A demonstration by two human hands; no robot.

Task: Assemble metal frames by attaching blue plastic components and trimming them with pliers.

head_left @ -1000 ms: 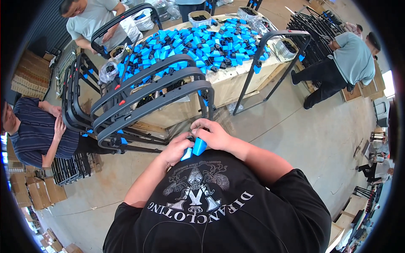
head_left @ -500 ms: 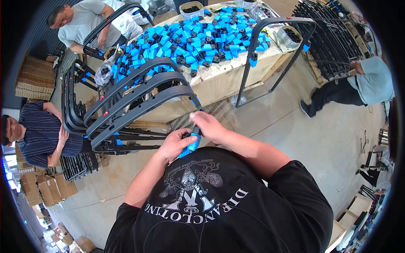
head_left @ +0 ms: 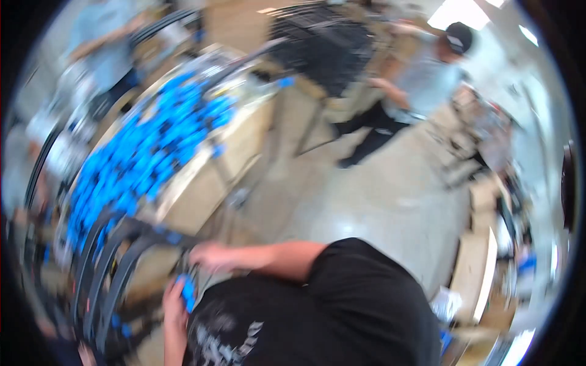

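Motion blurs much of the view. Low on the left, my left hand (head_left: 174,302) is closed round a blue plastic piece (head_left: 188,293), which shows between the fingers and my shirt. My right hand (head_left: 210,256) is just above and to the right of it, at the lower end of a black curved tube frame (head_left: 125,268); its fingers are smeared, so their grip does not show. Several such frames stand side by side left of my hands.
A table (head_left: 192,189) beyond the frames bears a large heap of blue and black plastic pieces (head_left: 143,152). A person (head_left: 421,79) in a light top stands across the floor near a stack of black tubes (head_left: 323,46). Another person (head_left: 104,46) is at the far left. Wooden boards (head_left: 475,268) lie at right.
My view has swung to the right, so the table, frames and hands now lie farther left in it. The blue piece is still in my left hand; my right hand remains near the frame end.
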